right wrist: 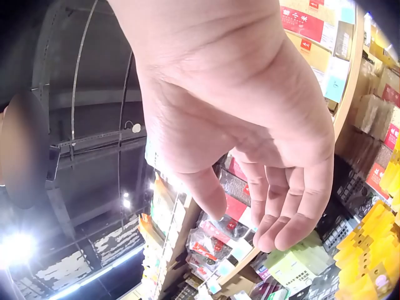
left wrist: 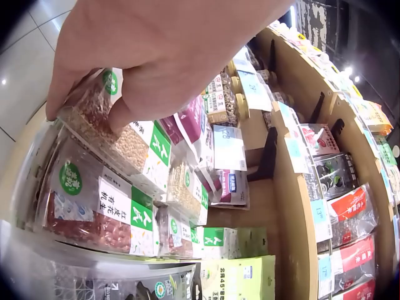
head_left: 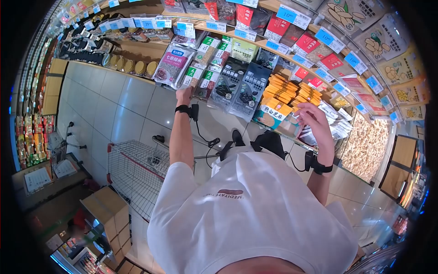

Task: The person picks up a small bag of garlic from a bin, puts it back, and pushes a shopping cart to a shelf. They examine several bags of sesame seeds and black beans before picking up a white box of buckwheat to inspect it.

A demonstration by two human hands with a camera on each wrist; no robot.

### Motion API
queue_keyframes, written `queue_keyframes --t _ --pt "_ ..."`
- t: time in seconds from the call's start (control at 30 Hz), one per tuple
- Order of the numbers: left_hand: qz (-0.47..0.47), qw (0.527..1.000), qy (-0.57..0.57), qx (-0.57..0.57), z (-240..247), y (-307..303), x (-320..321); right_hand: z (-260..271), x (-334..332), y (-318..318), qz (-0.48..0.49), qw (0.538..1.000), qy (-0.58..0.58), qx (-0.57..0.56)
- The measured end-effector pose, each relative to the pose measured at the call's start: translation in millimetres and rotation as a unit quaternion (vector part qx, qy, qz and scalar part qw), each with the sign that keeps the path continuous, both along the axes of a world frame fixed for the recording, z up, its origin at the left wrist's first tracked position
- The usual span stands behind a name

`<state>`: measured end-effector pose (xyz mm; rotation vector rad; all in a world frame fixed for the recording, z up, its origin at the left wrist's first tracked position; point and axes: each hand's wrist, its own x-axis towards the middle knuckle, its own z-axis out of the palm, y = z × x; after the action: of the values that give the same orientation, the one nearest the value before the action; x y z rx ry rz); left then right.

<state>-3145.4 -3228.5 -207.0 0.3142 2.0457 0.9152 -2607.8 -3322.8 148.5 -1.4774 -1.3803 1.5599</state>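
Note:
My left hand is at the front of the lower shelf. Its thumb and fingers pinch the edge of a clear pack of tan grain with a green and white label. Part of that pack is hidden under the hand in the left wrist view. Beside it lies a pack of red peanuts in similar wrapping. My right hand hovers over yellow sachets, its fingers loosely bent and holding nothing. In the right wrist view the palm of this hand shows bare.
Purple-topped rice bags lie left of the grain packs, grey-black bags to their right. Price-tagged shelves curve above. A wire shopping cart stands on the tiled floor at left. Loose pale goods fill a bin at right.

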Motion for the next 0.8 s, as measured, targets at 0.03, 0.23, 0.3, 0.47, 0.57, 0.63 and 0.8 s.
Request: queue_keyframes --t 0.03,0.23,0.3,0.47,0.57,0.63,0.8 --pt "-0.014 1.0 0.0 0.004 1 -1 0 -1 0 0 0.001 1.0 0.003 0.003" --pt "-0.062 0.998 0.006 -0.014 9 1 1 -3 -1 -2 0.003 1.0 0.012 0.002" --pt "-0.067 0.998 0.002 -0.021 10 -3 3 -2 -2 -2 0.005 1.0 0.011 0.001" --pt "-0.232 0.809 0.519 -0.148 44 -2 48 -2 2 -1 0.001 1.0 0.0 0.007" --pt "-0.285 0.764 0.578 0.03 108 -5 79 0 6 -6 -0.003 1.0 -0.001 0.009" --pt "-0.317 0.753 0.571 0.081 112 11 76 -1 8 -8 -0.009 1.0 -0.001 0.004" --pt "-0.422 0.687 0.589 0.048 95 45 64 -6 17 -17 -0.03 0.999 -0.009 -0.004"
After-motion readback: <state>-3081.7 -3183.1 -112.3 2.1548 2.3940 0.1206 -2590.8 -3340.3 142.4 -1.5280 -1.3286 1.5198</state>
